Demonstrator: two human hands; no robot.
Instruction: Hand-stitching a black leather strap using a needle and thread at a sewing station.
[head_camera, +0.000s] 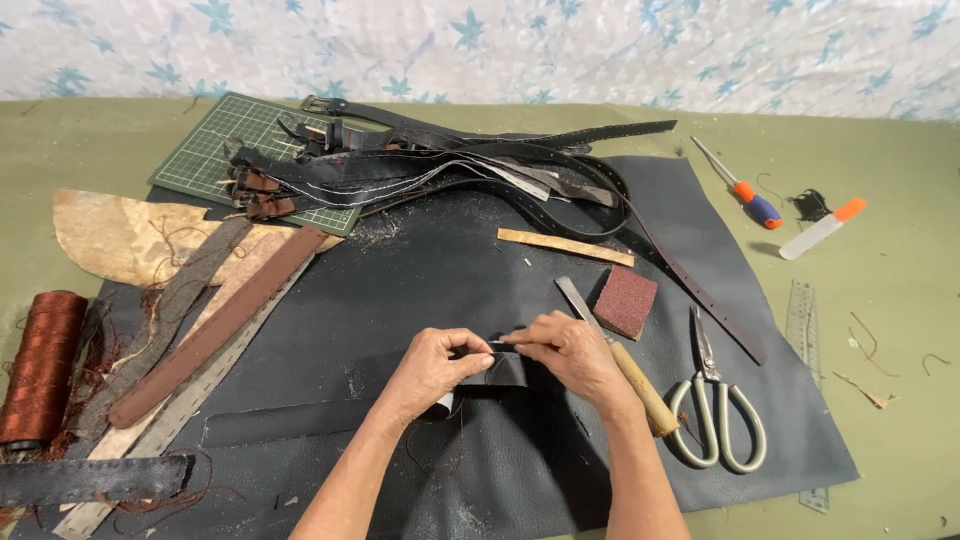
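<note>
Fingers of both hands pinch a small dark leather piece (497, 362) low in the middle of the view. On the left hand (432, 368) the fingers curl tight, thumb pressed against the piece's left edge; on the right hand (568, 352) the fingertips press together on its top edge. The piece looks thin and matte, lying over a large black grainy leather sheet (420, 270).

At three o'clock from the hands, a metal file with a round wooden handle (620, 358) lies slanted just beside the right wrist, with pale-handled scissors (715, 410) farther out. At one o'clock sits a square reddish sandpaper block (625, 301), rough-faced, and beyond it a narrow tan strip (565, 247). At twelve o'clock a tangle of black stitched belts (440, 160) spreads over a green gridded cutting mat (225, 140). At nine o'clock lie a long brown strap (215, 325) and a spool of coppery thread (42, 365). A screwdriver (742, 186) rests at two o'clock.
</note>
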